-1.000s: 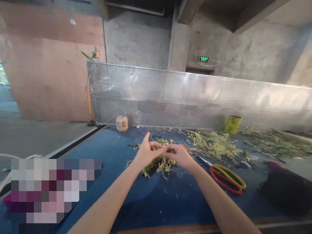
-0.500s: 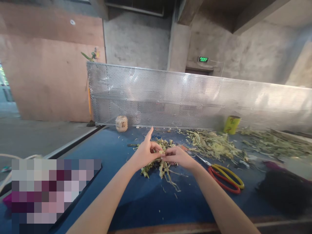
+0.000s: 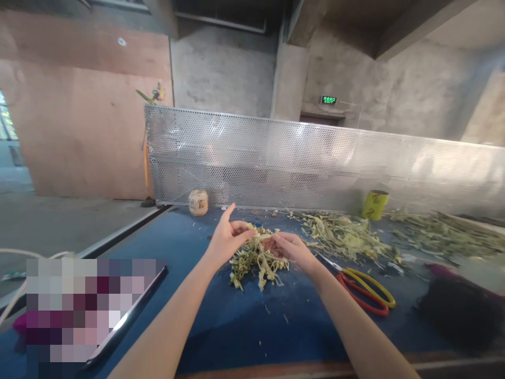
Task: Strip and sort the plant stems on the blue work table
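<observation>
My left hand (image 3: 229,234) pinches one end of a pale plant strip (image 3: 263,238) between thumb and fingertips, its index finger pointing up and away. Across from it, my right hand (image 3: 291,248) has its fingers closed at the strip's other end. Below both hands lies a loose heap of dried, yellow-green plant pieces (image 3: 260,266) with curled strands. To the right of my right hand rest scissors (image 3: 365,292) with one red and one yellow handle, blades pointing toward the heap.
A larger pile of dried stalks (image 3: 343,234) spreads along the back right, near a yellow-green can (image 3: 375,205). A beige roll (image 3: 198,202) stands at the back left. Perforated metal sheeting (image 3: 256,158) borders the blue table (image 3: 229,337). A pixelated flat device lies left, a dark bundle (image 3: 460,310) right.
My hands have moved slightly apart, the left one leftward, with the pale strip stretched between them. More of the heap below now shows. The view has shifted slightly.
</observation>
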Action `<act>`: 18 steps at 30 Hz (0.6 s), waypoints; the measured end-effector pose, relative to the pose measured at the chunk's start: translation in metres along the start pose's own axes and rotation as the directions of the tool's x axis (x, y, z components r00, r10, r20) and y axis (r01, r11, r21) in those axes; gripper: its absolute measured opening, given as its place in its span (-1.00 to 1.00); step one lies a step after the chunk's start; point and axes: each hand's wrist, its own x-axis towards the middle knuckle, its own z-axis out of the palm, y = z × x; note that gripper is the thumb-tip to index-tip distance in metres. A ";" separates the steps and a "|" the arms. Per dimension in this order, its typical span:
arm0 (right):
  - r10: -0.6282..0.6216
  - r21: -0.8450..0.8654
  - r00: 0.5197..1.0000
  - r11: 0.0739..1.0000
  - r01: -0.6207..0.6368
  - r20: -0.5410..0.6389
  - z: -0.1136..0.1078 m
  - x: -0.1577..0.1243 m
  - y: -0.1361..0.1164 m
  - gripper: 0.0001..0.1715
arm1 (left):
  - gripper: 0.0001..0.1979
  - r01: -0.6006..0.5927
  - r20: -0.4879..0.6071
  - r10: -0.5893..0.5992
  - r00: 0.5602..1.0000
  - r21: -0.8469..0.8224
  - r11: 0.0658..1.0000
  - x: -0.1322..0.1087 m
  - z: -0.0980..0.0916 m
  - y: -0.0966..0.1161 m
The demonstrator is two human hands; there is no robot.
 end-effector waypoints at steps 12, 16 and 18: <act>-0.089 -0.024 0.957 0.996 0.086 -0.277 -0.012 0.010 0.005 -0.58 | -0.87 -0.182 -0.435 -0.162 0.886 -0.647 0.741 0.024 -0.041 0.012; -0.092 -0.057 0.957 0.995 0.079 -0.275 -0.013 0.010 0.004 -0.60 | -0.72 -0.177 -0.332 -0.238 0.913 -0.847 0.502 0.026 -0.046 0.015; -0.103 -0.059 0.953 0.994 0.089 -0.284 -0.013 0.011 0.004 -0.60 | -0.72 -0.170 -0.318 -0.255 0.913 -0.866 0.471 0.025 -0.045 0.016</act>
